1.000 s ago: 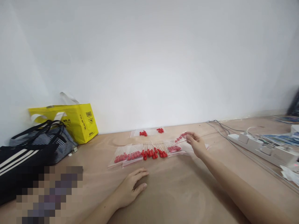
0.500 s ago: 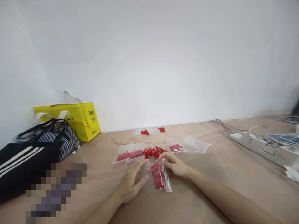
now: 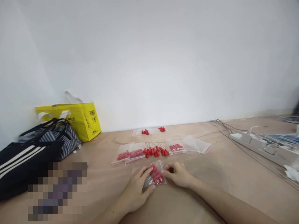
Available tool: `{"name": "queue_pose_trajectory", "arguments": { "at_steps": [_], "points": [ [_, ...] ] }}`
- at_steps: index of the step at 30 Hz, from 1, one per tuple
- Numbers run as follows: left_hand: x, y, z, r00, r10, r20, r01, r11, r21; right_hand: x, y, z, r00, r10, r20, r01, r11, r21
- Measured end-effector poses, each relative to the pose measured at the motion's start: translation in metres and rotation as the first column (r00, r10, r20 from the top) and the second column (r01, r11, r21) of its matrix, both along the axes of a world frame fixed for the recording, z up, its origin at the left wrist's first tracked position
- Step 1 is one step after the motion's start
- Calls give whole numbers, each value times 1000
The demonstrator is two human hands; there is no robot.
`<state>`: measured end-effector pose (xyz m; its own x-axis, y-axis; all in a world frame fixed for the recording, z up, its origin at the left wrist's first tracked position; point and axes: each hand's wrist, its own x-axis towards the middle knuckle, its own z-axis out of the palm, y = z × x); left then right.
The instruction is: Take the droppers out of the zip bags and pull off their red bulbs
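Note:
A clear zip bag [image 3: 164, 168] lies on the table in front of me, holding several red-tipped sticks [image 3: 157, 175] with their red ends toward the right. My left hand [image 3: 136, 189] grips the bag's left part, thumb below and fingers on top. At its right, zip edge, the thumb and fingers of my right hand [image 3: 178, 175] pinch the plastic. Just beyond, loose red-tipped sticks [image 3: 153, 151] lie fanned out. Filled zip bags [image 3: 123, 154] rest on their left, another filled bag [image 3: 175, 147] on their right.
Flat clear bags [image 3: 196, 145] lie right of the filled ones. Farther back, another clear bag [image 3: 151, 131] carries red-tipped sticks. A yellow bag [image 3: 86, 121] and a black striped bag [image 3: 30, 161] stand left. On the right are a white power strip [image 3: 259, 146] and cables [image 3: 230, 137].
The filled bag has turned and shifted slightly, its zip edge now more upright. My left fingers have closed onto it, and my right hand has moved down along its right edge.

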<state>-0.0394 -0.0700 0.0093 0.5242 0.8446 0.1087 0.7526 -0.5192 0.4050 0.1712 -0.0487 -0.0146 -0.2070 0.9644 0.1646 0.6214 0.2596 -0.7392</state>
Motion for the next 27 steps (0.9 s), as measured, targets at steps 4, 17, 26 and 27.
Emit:
{"name": "queue_pose_trajectory", "arguments": {
  "at_steps": [4,17,26,27],
  "points": [
    [0,0,-4,999,6,46,-7,1000,23,-8,-4,-2,997,-39,-60,41,999,29],
    [10,21,12,991,-74,110,61,991,116,0,-1,-2,992,129,-8,-125,970,207],
    [28,57,5,904,-425,-48,412,836,362,3,2,-3,956,134,261,-256,819,513],
    [29,58,4,902,-428,-55,416,829,373,4,3,-3,941,119,316,-287,777,561]
  ]
}}
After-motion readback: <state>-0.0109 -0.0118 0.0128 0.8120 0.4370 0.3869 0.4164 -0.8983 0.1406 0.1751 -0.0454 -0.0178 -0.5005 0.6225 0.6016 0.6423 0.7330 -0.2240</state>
